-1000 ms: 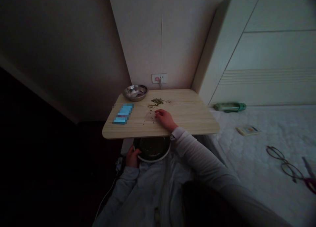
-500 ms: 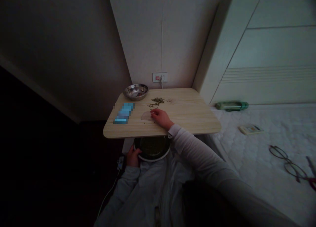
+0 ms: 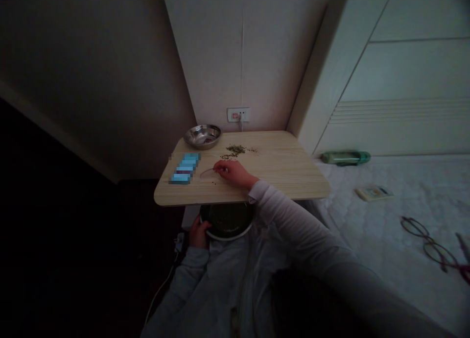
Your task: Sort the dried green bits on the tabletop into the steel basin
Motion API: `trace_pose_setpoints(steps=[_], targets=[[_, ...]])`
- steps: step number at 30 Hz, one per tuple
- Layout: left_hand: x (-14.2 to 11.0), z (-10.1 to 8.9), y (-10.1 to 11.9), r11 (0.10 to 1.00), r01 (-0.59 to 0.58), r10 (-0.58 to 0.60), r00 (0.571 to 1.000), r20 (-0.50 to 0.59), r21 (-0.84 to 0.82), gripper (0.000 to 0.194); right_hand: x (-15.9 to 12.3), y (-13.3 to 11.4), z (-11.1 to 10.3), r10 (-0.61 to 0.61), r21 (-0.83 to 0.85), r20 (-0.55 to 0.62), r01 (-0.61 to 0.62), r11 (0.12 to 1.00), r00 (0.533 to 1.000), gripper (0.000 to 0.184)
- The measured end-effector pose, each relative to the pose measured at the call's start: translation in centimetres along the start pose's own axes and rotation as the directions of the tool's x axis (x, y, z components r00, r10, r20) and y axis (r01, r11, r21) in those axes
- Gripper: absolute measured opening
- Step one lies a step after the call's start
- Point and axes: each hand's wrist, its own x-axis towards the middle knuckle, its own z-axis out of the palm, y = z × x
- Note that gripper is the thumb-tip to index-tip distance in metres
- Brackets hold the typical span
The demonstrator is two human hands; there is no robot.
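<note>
My right hand (image 3: 233, 172) is over the light wooden table (image 3: 286, 176), its fingers closed on a thin, clear, curved plastic piece (image 3: 207, 173). That piece touches or nearly touches the tabletop. Just beyond the fingers lies a loose heap of small green beans or seeds (image 3: 236, 150); a few stray ones (image 3: 214, 183) are nearer me. Below the table's front edge, my left hand (image 3: 198, 232) grips the left side of a dark round pan (image 3: 227, 223) with a pale rim. Small grains cover its bottom, too dim to name, and the table hides its far side.
A steel bowl (image 3: 202, 137) stands at the table's back left, with a phone (image 3: 184, 169) in front of it. On the bed (image 3: 352, 220) at right are a green bottle (image 3: 345, 157), a small pale box (image 3: 373, 193) and glasses (image 3: 428, 242). A wall socket (image 3: 238, 114) holds a plug.
My right hand has swept left across the table with the clear plastic piece, past several stray beans. My left hand keeps its hold on the pan. The view has shifted slightly.
</note>
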Motion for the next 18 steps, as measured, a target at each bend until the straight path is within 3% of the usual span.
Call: trace_pose_setpoints(steps=[6, 12, 18], targets=[[0.2, -0.2, -0.5, 1.0, -0.017, 0.017, 1.0, 0.025, -0.005, 0.019, -0.1, -1.4, 0.0, -0.086, -0.19, 0.125, 0.109, 0.976, 0.988, 0.022], [0.3, -0.3, -0.6, 0.999, -0.02, 0.021, 0.999, 0.036, -0.03, 0.013, -1.0, -0.6, -0.5, -0.115, -0.197, 0.188, 0.152, 0.969, 0.975, 0.021], [0.9, -0.2, -1.3, 0.996, 0.012, -0.012, 1.0, 0.004, -0.089, 0.024, -1.8, -0.3, -0.9, -0.115, -0.18, 0.199, 0.151, 0.972, 0.973, 0.021]])
